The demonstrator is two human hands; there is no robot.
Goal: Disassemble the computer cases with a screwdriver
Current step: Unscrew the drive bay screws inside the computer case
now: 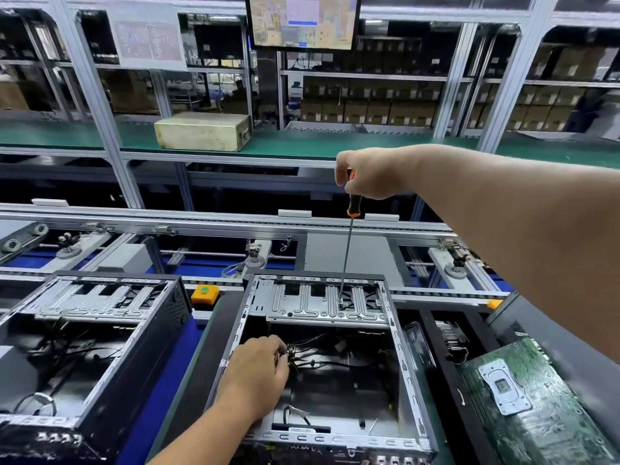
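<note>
Over the open case (399,347), a screwdriver (349,236) is being gripped by the right hand (367,174), tip at the stiff bracket (327,302); cables (302,359) are being pinched by the left hand (258,374). Sheet edges are judged sharp, so rims are best held.

Open case (335,347): bare sheet metal, dull silver, stamped ribs on the drive bracket; black matt floor inside.
Left case (90,347): same grey metal frame, black painted shell, perforated side.
Screwdriver (349,243): orange and black plastic handle, thin polished steel shaft.
Circuit board (536,407): green, glossy, with a shiny metal socket plate.
Counter (302,146): green matt mat.
Box (203,130): beige, scuffed, dull.
</note>
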